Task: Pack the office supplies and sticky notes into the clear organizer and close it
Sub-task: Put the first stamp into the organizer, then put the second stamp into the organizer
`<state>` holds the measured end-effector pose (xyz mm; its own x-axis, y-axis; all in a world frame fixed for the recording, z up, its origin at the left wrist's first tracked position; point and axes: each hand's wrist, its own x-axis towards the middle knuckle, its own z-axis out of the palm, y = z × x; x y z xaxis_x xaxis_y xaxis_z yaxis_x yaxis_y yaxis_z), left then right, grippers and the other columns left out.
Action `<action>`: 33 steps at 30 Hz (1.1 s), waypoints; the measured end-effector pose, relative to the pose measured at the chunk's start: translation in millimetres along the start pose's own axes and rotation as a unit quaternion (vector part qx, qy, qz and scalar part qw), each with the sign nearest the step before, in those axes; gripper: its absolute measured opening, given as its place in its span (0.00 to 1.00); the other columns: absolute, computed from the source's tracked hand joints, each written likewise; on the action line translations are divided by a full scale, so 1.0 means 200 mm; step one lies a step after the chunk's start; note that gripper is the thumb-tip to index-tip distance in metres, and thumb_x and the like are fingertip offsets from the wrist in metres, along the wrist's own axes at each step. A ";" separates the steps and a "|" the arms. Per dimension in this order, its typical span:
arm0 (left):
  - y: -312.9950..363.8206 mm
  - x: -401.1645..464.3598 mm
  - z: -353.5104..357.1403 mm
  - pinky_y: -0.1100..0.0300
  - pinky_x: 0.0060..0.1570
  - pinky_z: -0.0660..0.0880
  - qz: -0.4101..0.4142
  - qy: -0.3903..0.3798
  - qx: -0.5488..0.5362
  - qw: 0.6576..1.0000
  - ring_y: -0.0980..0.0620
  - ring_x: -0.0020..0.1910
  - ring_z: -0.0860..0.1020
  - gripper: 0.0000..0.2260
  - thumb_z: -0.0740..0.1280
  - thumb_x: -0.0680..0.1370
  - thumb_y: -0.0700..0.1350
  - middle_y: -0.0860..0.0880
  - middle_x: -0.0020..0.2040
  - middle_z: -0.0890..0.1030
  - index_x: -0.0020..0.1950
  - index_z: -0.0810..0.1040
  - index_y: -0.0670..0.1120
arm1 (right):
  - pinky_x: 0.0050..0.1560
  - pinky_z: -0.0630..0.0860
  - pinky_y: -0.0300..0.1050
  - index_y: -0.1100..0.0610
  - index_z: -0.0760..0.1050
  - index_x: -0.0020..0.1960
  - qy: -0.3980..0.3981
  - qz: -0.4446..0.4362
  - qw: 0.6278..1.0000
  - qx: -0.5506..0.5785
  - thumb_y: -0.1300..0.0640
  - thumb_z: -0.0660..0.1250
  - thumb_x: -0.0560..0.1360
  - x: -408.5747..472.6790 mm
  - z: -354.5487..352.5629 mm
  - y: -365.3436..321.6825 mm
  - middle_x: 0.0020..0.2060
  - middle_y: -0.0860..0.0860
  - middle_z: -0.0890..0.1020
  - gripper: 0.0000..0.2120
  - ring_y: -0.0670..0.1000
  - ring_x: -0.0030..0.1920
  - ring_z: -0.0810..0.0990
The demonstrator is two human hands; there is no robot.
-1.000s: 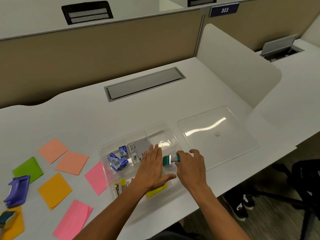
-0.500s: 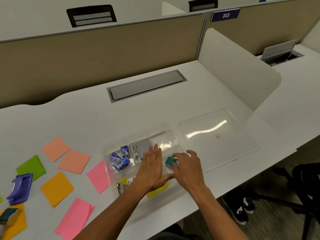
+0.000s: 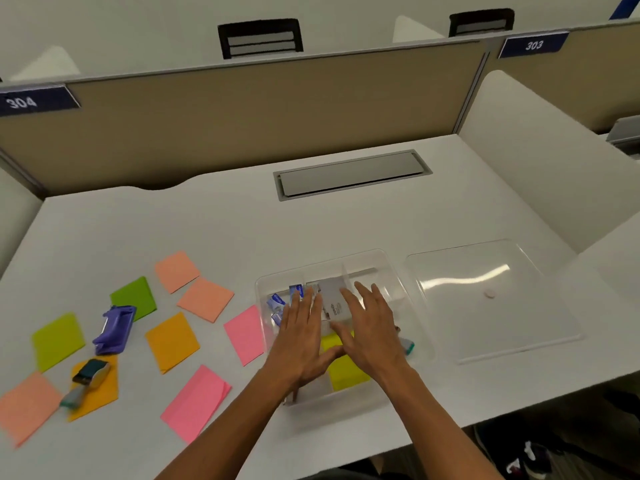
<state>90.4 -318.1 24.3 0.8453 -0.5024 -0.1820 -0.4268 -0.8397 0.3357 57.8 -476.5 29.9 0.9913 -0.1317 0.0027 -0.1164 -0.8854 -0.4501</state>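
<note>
Head view, looking down at a white counter [image 3: 207, 230]. Low in the centre of the frame sits the clear organizer [image 3: 391, 268], lid off. Both hands hover flat over its compartments, fingers straight and spread, holding nothing: the left hand [image 3: 301, 337] over small blue packets [image 3: 278, 301], the right hand [image 3: 372, 332] over a grey box [image 3: 332, 299] and a yellow sticky pad [image 3: 346, 374], likely settling the contents. The clear lid [image 3: 491, 299] lies just right of the organizer, near the counter's front edge. In the left half of the frame, loose sticky notes [image 3: 171, 341], a purple stapler [image 3: 114, 329] and a correction-tape dispenser [image 3: 86, 379] lie unpacked, with open counter behind them.
</note>
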 end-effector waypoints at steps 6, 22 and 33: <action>-0.21 -0.13 -0.03 0.48 0.75 0.37 -0.075 0.024 0.003 0.997 0.47 0.74 0.29 0.48 0.43 0.68 0.77 0.48 0.76 0.32 0.77 0.35 0.48 | 0.77 0.46 0.54 0.46 0.49 0.79 -0.041 -0.057 0.997 -0.040 0.33 0.56 0.77 0.06 0.09 -0.16 0.80 0.52 0.47 0.37 0.56 0.78 0.39; -0.61 -0.57 -0.04 0.48 0.72 0.34 -0.278 0.049 -0.009 0.959 0.45 0.73 0.27 0.50 0.46 0.65 0.78 0.48 0.75 0.28 0.75 0.30 0.50 | 0.75 0.41 0.59 0.48 0.45 0.80 -0.112 -0.222 0.967 -0.047 0.33 0.56 0.74 0.11 0.37 -0.62 0.79 0.53 0.41 0.41 0.57 0.77 0.32; -0.90 -0.82 -0.01 0.47 0.70 0.33 -0.375 0.081 -0.048 0.922 0.45 0.72 0.27 0.52 0.42 0.64 0.79 0.46 0.76 0.31 0.77 0.35 0.49 | 0.75 0.42 0.56 0.46 0.43 0.79 -0.173 -0.299 0.937 -0.056 0.33 0.56 0.76 0.06 0.56 -0.95 0.79 0.53 0.41 0.40 0.57 0.77 0.34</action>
<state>29.4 -84.7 -3.4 0.9313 0.2568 -0.2584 0.3220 -0.9120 0.2540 98.1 -260.3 15.4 0.8402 0.5372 -0.0740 0.4791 -0.7992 -0.3630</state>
